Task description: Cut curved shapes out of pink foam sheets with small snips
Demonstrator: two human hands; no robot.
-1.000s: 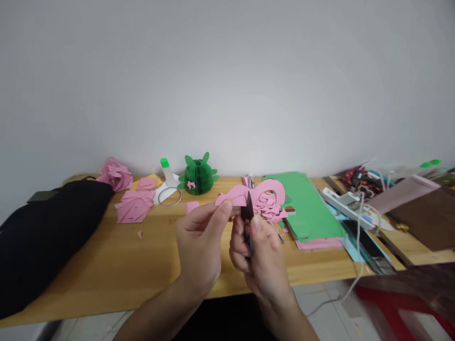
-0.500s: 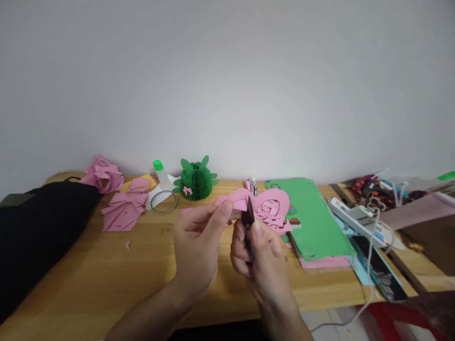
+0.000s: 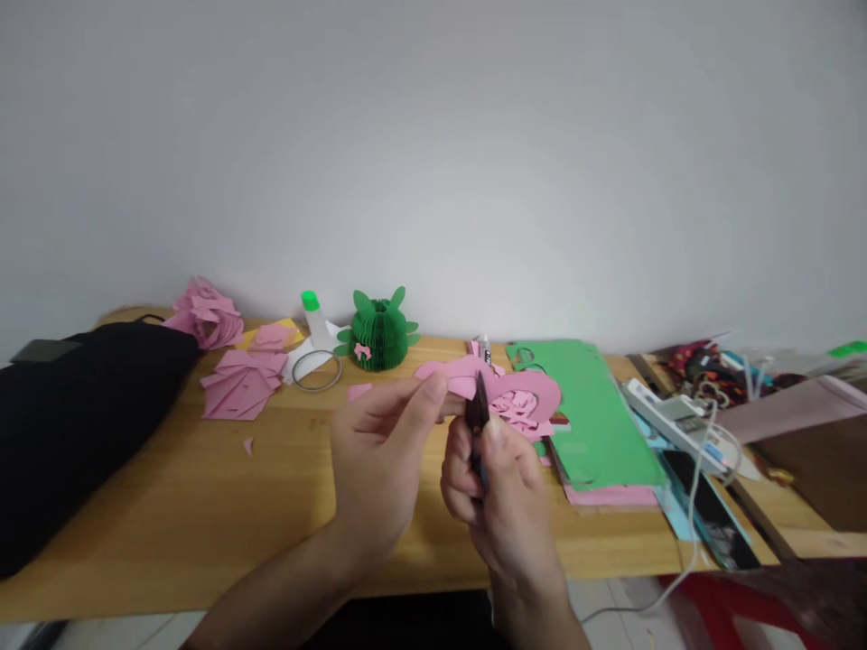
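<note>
My left hand [image 3: 379,460] pinches a small pink paper piece [image 3: 461,377] between thumb and fingertips, held above the wooden table [image 3: 203,506]. My right hand [image 3: 498,492] is closed round small dark scissors [image 3: 478,415], whose blades point up and meet the pink piece's right edge. Just behind the hands lies a pink paper ring with a heap of pink scraps [image 3: 525,406].
A black bag [image 3: 74,424] fills the left end. Pink cut papers [image 3: 237,384], a metal ring [image 3: 315,371], a green-capped glue bottle [image 3: 313,320] and a green paper cactus [image 3: 377,329] stand at the back. Green and pink sheets [image 3: 589,415], a power strip [image 3: 670,415] and cables lie right.
The view has shifted slightly, so the table items sit a bit differently in frame. Both hands keep their grips; the scissors stay at the pink piece's edge.
</note>
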